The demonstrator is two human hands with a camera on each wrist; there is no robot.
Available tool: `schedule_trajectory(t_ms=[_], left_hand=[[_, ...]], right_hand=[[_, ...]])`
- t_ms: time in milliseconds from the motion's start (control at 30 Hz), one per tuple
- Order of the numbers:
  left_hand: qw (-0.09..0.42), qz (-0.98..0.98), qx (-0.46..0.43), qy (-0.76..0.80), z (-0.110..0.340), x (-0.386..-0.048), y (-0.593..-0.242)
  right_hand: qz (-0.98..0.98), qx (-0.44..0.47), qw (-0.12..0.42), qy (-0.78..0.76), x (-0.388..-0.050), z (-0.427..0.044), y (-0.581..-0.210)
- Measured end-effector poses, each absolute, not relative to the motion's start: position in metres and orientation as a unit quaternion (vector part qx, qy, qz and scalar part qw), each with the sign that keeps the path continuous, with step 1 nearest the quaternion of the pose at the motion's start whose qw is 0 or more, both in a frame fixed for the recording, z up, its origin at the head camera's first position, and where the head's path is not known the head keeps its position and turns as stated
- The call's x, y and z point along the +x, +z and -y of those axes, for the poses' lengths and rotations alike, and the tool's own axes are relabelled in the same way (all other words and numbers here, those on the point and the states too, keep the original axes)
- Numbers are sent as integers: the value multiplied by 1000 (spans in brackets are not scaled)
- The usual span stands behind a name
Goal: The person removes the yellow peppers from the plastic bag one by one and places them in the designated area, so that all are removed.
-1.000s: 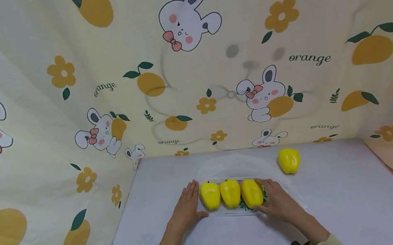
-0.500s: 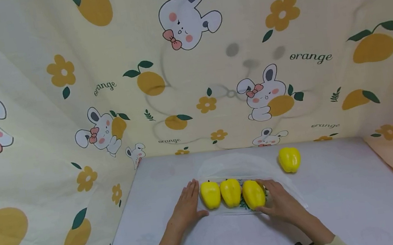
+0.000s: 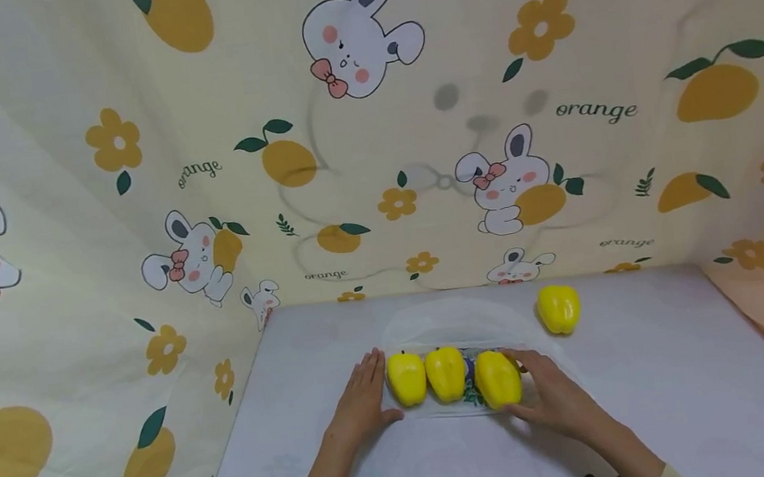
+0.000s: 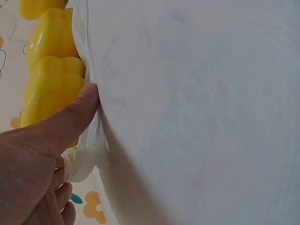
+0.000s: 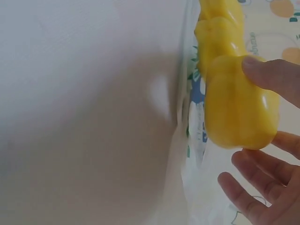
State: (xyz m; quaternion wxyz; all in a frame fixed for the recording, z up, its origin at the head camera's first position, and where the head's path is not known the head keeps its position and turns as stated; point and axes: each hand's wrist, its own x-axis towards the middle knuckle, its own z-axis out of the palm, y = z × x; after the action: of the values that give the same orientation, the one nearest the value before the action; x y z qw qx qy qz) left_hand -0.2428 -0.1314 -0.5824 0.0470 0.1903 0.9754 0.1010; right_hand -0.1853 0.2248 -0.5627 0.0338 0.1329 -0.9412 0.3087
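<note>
1. Head view, far left: printed backdrop (image 3: 84, 313), cream, with rabbits, flowers and fruit; it also runs behind the tabletop (image 3: 673, 377).
2. Left hand (image 3: 362, 394): fingers straight, beside the row's left end, clenching nothing; in the left wrist view the thumb rests on the edge of a translucent wrapping (image 4: 89, 157). Whether a tray lies beneath is unclear.
3. Left-end yellow pepper (image 3: 407, 379): upright to the viewer, on the wrapping; apparently settled.
4. Middle yellow pepper (image 3: 447, 374): just beside the former, not held; likewise apparently settled.
5. Blue-and-green print (image 5: 197, 93): seen in the gap between the middle pepper and the next.
6. Right-end yellow pepper (image 3: 499, 379): slightly tilted, at the row's right end, grasped; its placing looks unfinished. Lifted or resting, cannot tell.
7. Right hand (image 3: 554, 394): grasping item 6 between thumb and forefinger, remaining fingers loose.
8. Fourth yellow pepper (image 3: 559, 309): on the tabletop, beyond the right hand, untouched; outside the row, so seemingly the one left over.
</note>
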Motion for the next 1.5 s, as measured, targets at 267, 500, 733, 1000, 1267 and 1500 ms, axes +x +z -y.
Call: schedule_trajectory(t_ms=[267, 500, 733, 1000, 1267, 1500], left_hand=[[48, -975, 189, 102, 131, -243, -579], [50, -974, 191, 111, 131, -240, -578], [52, -976, 182, 111, 131, -241, -584], [54, -973, 189, 118, 131, -243, -585], [55, -975, 185, 114, 135, -242, -587], [63, -973, 182, 128, 133, -243, -587]], right_hand=[[929, 150, 70, 331, -177, -238, -554], [922, 154, 107, 339, -174, -258, -543], [924, 158, 150, 315, -175, -284, -534], [935, 130, 125, 304, -175, -313, -523], [941, 124, 118, 294, -187, -341, -521], [941, 127, 123, 289, -195, -362, -527]])
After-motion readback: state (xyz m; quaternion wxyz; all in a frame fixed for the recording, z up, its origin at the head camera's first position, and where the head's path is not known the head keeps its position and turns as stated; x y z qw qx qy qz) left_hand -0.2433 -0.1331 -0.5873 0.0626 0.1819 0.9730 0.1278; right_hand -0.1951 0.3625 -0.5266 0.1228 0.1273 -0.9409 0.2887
